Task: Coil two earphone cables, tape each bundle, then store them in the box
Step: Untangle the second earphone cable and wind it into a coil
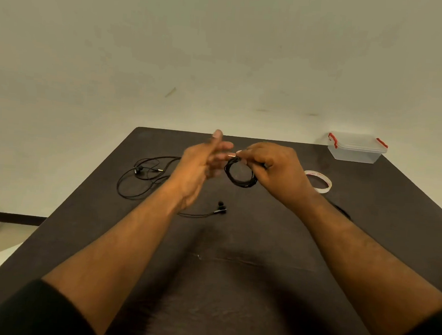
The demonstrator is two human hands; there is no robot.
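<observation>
My right hand [269,168] pinches a coiled black earphone cable [237,177] above the dark table, its metal plug tip at the top of the coil. My left hand [204,163] is held up just left of the coil, fingers straight and apart, holding nothing. A second black earphone cable [140,177] lies loose and uncoiled on the table to the left, with one strand and earbuds [219,207] running under my left forearm. A roll of white tape [319,182] lies to the right of my right hand. A clear plastic box [356,148] with red latches stands at the far right corner.
The dark table [233,273] ends at a pale wall along its far edge. Another short dark cable piece [342,211] lies by my right forearm. A white chair seat [4,257] shows below the table's left edge.
</observation>
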